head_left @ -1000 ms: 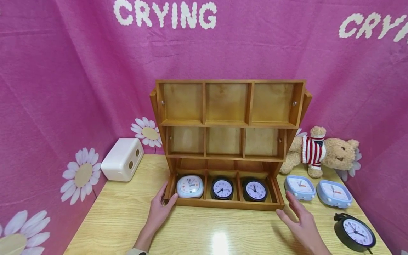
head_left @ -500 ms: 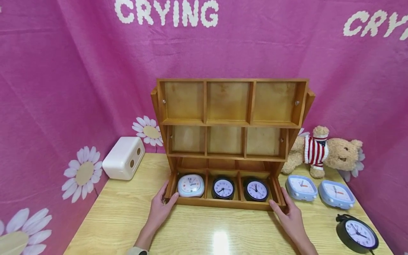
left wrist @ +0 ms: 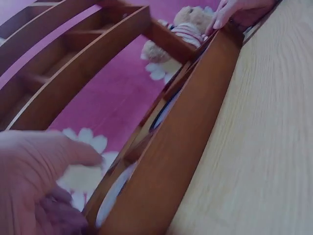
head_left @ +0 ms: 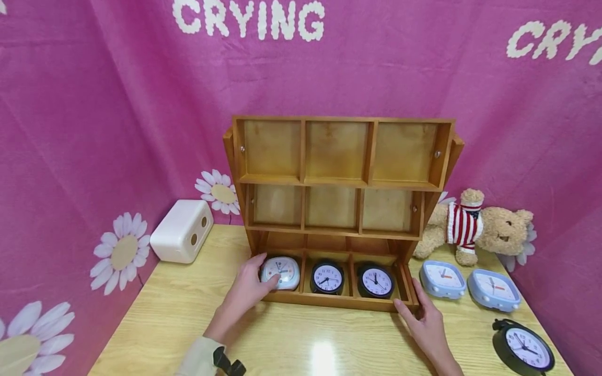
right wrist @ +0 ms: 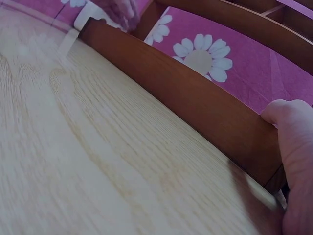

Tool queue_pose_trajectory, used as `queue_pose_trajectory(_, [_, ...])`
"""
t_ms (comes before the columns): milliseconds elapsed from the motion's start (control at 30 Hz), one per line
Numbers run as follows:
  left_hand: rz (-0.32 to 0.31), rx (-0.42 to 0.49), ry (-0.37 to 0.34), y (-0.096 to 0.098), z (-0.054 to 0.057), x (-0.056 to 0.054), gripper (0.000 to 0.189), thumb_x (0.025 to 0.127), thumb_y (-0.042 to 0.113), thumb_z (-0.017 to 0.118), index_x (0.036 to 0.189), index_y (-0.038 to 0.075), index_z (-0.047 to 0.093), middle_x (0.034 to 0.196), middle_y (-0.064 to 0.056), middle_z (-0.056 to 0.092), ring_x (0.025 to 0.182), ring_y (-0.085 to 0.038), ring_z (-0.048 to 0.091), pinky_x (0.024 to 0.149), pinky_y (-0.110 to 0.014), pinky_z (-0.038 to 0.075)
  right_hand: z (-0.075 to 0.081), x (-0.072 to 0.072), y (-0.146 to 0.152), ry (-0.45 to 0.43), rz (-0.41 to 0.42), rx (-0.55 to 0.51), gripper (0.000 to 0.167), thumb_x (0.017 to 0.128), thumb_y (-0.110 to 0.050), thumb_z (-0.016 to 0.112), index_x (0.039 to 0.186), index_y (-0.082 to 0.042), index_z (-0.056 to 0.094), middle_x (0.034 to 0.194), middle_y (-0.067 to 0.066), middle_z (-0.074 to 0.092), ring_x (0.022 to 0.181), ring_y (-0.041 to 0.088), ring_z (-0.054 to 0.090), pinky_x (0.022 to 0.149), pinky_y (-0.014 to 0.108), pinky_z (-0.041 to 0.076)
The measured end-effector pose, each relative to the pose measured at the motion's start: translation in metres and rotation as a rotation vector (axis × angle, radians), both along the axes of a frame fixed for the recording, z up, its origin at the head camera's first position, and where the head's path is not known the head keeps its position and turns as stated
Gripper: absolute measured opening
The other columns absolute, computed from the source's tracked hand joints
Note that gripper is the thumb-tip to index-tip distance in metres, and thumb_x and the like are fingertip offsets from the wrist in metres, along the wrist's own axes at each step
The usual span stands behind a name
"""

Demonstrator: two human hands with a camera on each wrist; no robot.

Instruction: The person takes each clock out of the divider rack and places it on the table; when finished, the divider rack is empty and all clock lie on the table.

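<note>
A three-tier wooden rack (head_left: 338,301) stands on the table, each tier split into three compartments. Its bottom tier holds a pale-blue rounded alarm clock (head_left: 285,282) on the left and two round black alarm clocks (head_left: 327,278), in the middle and at right. My left hand (head_left: 250,282) is over the rack's left end, thumb overlapping the pale-blue clock's face in the head view and fingers by its left side. With thumb on the front edge and fingers along the side, my right hand (head_left: 426,319) holds the rack's right front corner. Its fingertips are partly hidden.
Right of the rack are two light-blue alarm clocks (head_left: 442,278) and another black alarm clock (head_left: 523,347). A teddy bear (head_left: 499,230) in a striped shirt lies behind them. At back left stands a white box with round holes (head_left: 176,237). Pink cloth hangs around the table.
My right hand has come leftward from beside the rack and taken hold of its right corner. My left hand has left the rack's left corner and moved up over the pale-blue clock.
</note>
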State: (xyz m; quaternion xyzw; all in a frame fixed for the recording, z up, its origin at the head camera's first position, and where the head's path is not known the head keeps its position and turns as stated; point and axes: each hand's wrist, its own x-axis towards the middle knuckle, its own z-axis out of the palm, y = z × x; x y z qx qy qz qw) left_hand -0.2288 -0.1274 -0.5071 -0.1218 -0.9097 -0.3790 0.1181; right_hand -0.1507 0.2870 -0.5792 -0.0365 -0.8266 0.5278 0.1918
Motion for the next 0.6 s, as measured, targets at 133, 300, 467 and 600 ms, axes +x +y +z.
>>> queue_pose_trajectory(133, [-0.008, -0.195, -0.156, 0.016, 0.007, -0.006, 0.068, 0.079, 0.032, 0.091, 0.124, -0.012, 0.064, 0.113, -0.024, 0.069, 0.099, -0.034, 0.068, 0.086, -0.048, 0.060, -0.001, 0.000, -0.001, 0.028, 0.003, -0.011, 0.073, 0.095, -0.008, 0.077, 0.158, 0.000, 0.041, 0.154, 0.029, 0.048, 0.112, -0.012, 0.054, 0.089, 0.003, 0.045])
queue_pose_trajectory(300, [0.041, -0.324, -0.233, 0.031, 0.008, -0.011, 0.070, 0.071, 0.045, 0.094, 0.107, -0.008, 0.066, 0.094, -0.015, 0.063, 0.082, -0.027, 0.063, 0.070, -0.043, 0.059, -0.002, 0.001, -0.001, 0.028, 0.001, 0.012, 0.073, 0.095, -0.009, 0.077, 0.158, 0.001, 0.042, 0.154, 0.029, 0.048, 0.113, -0.014, 0.052, 0.090, 0.002, 0.043])
queue_pose_trajectory(467, [0.082, -0.376, -0.222, 0.042, 0.008, -0.015, 0.077, 0.068, 0.049, 0.095, 0.106, -0.010, 0.065, 0.093, -0.018, 0.061, 0.084, -0.033, 0.064, 0.069, -0.047, 0.061, -0.001, 0.000, 0.001, 0.027, 0.010, 0.025, 0.073, 0.095, -0.012, 0.077, 0.158, 0.000, 0.041, 0.156, 0.027, 0.046, 0.115, -0.014, 0.051, 0.091, 0.002, 0.042])
queue_pose_trajectory(600, [0.108, -0.391, -0.213, 0.049, 0.006, -0.016, 0.081, 0.067, 0.049, 0.096, 0.110, -0.012, 0.063, 0.094, -0.020, 0.060, 0.087, -0.034, 0.064, 0.074, -0.047, 0.061, 0.000, 0.000, 0.003, 0.017, 0.002, 0.046, 0.074, 0.094, -0.012, 0.078, 0.158, -0.001, 0.042, 0.154, 0.026, 0.049, 0.110, -0.011, 0.055, 0.087, 0.003, 0.045])
